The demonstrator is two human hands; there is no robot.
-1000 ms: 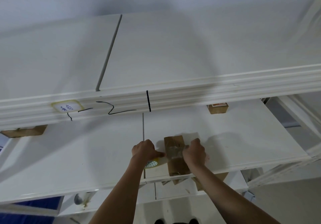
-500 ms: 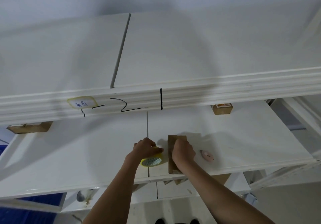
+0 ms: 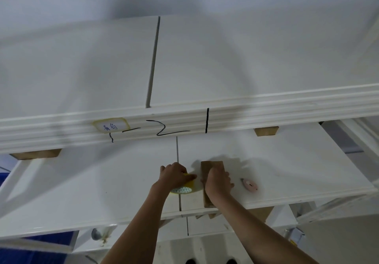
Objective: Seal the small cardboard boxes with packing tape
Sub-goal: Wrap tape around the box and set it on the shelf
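A small brown cardboard box (image 3: 211, 166) lies on the white shelf board (image 3: 287, 165), its long side running away from me. My right hand (image 3: 218, 183) lies on top of the box with fingers curled over its left edge. My left hand (image 3: 174, 176) grips a roll of packing tape (image 3: 185, 189) with a yellow rim, just left of the box. The tape strip between roll and box is hidden by my hands.
A pink box cutter (image 3: 249, 185) lies on the board right of the box. An upper white shelf (image 3: 184, 124) with black marks and a taped label overhangs the far side. Wooden blocks (image 3: 266, 131) support it. More cardboard (image 3: 264, 212) sits below the board's front edge.
The view has shifted left and closer. My right hand has moved from the box's right side onto its top, uncovering the pink cutter. The left hand keeps hold of the roll.
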